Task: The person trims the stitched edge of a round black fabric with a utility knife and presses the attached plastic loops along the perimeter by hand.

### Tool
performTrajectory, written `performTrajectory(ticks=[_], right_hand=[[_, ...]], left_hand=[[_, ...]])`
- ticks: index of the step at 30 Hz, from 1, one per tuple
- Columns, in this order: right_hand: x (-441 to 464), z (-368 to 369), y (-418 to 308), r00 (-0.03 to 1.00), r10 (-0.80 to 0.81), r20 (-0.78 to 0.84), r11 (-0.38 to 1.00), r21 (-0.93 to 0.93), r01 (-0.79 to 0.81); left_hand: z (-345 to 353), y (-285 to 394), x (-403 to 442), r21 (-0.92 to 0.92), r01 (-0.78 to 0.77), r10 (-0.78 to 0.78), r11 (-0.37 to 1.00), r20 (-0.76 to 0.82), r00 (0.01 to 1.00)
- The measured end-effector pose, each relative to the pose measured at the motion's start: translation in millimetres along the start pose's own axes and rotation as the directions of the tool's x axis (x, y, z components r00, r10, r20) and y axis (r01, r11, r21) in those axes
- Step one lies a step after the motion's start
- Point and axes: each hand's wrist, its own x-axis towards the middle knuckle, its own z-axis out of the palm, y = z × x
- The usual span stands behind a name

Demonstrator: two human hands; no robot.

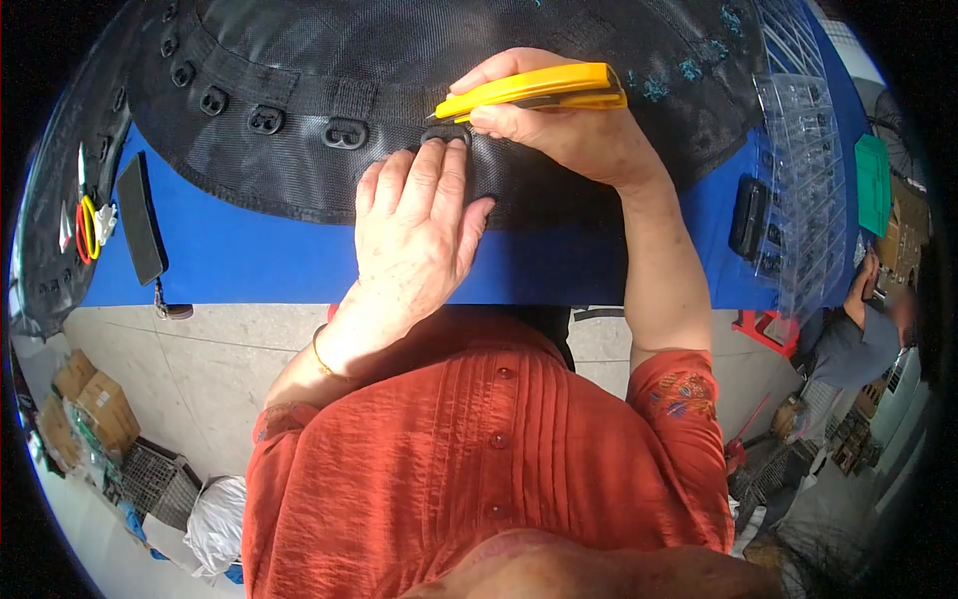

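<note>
A yellow utility knife point(549, 85) is gripped in my right hand point(589, 140), its blade tip pointing left and down close to a black plastic fitting point(446, 131). My left hand point(411, 225) lies with fingers stretched out, the fingertips pressing on that fitting and partly covering it. Both hands are over a large black mesh piece point(559, 185) with a curved edge. Along its sewn band sit several similar oval fittings with two holes, such as the black fitting point(345, 133) left of my fingers. Whether the blade touches the mesh I cannot tell.
On the blue tablecloth point(289, 265) lie a phone point(142, 220) and scissors point(88, 228) at left. At right are a clear compartment case point(803, 180), a black case point(747, 218) and a green box point(873, 185). Another person point(858, 344) is at far right; cardboard boxes point(105, 409) stand below left.
</note>
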Motion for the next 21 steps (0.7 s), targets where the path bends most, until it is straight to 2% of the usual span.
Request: performTrajectory(ticks=[7,14,21], right_hand=[[-1.2,-2.8,-7.5,0.997,0.075,0.010,0.994,0.079,-0.076],[-4.9,-5.3,-4.7,0.999,0.033,-0.004,0.998,0.059,-0.033],[-9.0,-11.0,-1.9,0.995,0.099,0.007,0.989,0.109,-0.099]], left_hand=[[0.6,-0.3,-0.1,0.010,0.000,0.000,1.000,-0.003,1.000],[-2.0,0.2,0.7,0.005,0.016,-0.016,1.000,0.016,1.000],[-2.3,0.3,0.8,0.003,0.016,-0.016,1.000,0.008,1.000]])
